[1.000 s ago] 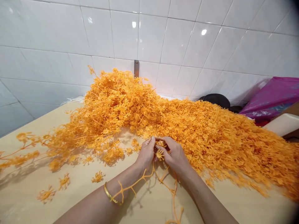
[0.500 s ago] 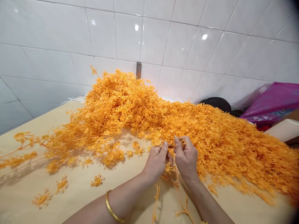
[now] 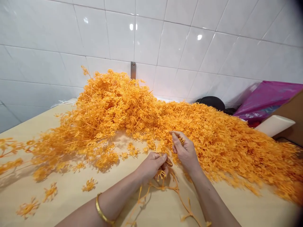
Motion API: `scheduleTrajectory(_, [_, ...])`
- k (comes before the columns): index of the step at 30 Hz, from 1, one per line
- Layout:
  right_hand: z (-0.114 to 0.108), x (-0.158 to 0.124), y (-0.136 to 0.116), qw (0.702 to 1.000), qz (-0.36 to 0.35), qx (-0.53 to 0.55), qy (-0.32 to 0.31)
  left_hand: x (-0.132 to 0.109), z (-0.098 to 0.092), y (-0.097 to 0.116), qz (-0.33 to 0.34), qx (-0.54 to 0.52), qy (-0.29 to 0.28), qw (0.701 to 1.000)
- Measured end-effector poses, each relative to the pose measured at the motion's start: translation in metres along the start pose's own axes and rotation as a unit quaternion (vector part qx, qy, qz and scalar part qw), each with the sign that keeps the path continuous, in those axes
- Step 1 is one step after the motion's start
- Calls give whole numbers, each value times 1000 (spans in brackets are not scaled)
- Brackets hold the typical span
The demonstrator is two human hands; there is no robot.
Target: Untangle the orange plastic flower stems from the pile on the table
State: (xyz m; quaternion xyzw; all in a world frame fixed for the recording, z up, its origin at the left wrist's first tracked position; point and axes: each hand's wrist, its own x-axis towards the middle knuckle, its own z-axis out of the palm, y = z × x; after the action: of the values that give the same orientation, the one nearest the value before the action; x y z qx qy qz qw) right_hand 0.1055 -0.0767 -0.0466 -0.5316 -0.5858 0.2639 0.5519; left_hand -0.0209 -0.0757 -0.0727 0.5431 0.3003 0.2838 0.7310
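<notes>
Left hand [image 3: 153,165] and right hand [image 3: 186,152] parted — so left grip alone pinched the branching, orange plastic-looking stem [image 3: 175,188]; couldn't tell whether right grip held any scrap.

- The orange stem [image 3: 176,189] is thin and bendy, with little branches, mostly bare, spreading down the lower middle of the frame.
- The orange flower [image 3: 161,174] near its top has skinny, spiky petals and sits just below the frame's middle.
</notes>
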Motion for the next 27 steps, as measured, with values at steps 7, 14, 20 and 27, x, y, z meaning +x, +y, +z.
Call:
scheduleTrajectory(7, [0, -4, -8, 987, -44, -55, -141, -1, -1, -3, -23, 30, 3, 999])
scheduleTrajectory(14, [5, -6, -4, 984, -52, -128, -110, 3, -4, -6, 16, -159, -4, 987])
scheduleTrajectory(20, [5, -4, 4, 994, -32, -108, 8, 1, -6, -1, -9, -152, 80, 985])
scheduleTrajectory(27, [-21, 11, 20, 973, 26, 17, 228, -7, 1, -3, -25, 20, 23, 999])
